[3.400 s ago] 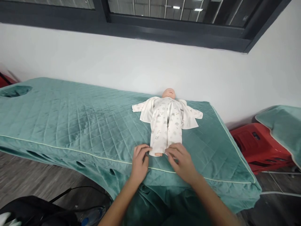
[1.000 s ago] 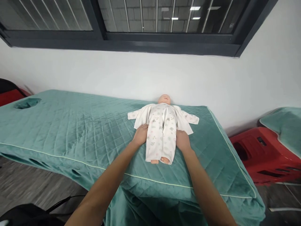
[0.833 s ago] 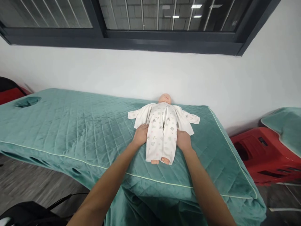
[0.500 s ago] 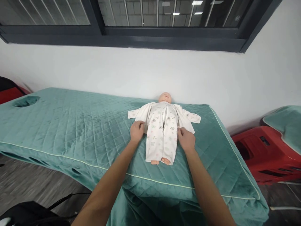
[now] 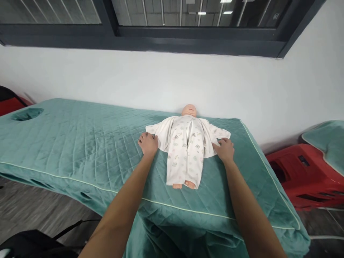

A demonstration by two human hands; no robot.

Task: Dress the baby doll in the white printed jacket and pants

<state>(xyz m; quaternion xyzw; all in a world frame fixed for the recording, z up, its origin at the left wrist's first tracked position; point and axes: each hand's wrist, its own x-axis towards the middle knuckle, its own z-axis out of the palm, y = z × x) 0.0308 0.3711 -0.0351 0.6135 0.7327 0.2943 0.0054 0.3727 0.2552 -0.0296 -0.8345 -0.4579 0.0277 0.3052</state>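
A baby doll (image 5: 189, 110) lies on its back, head toward the wall, feet toward me. It has on a pale long-sleeved top (image 5: 166, 129) with its sides spread out and printed white trousers (image 5: 185, 157) reaching up over its middle; its bare feet (image 5: 189, 184) show at the hems. My left hand (image 5: 148, 144) rests at the top's left edge, palm down, fingers slightly bent and thumb apart. At the right edge, my right hand (image 5: 225, 149) has its thumb on the cloth and its fingers spread near the sleeve.
The doll lies on a quilted green bed cover (image 5: 94, 143) with a face hole (image 5: 27, 114) at its left end. Behind is a white wall (image 5: 166, 79) below a dark window frame (image 5: 188, 43). A red plastic chair or stool (image 5: 309, 175) stands at right, with green cloth (image 5: 328, 143) on it.
Both hands have left the trousers' sides and moved outward and slightly up to the top's outer edges. Fingers that were closed near the waist are now apart. The doll stays put.
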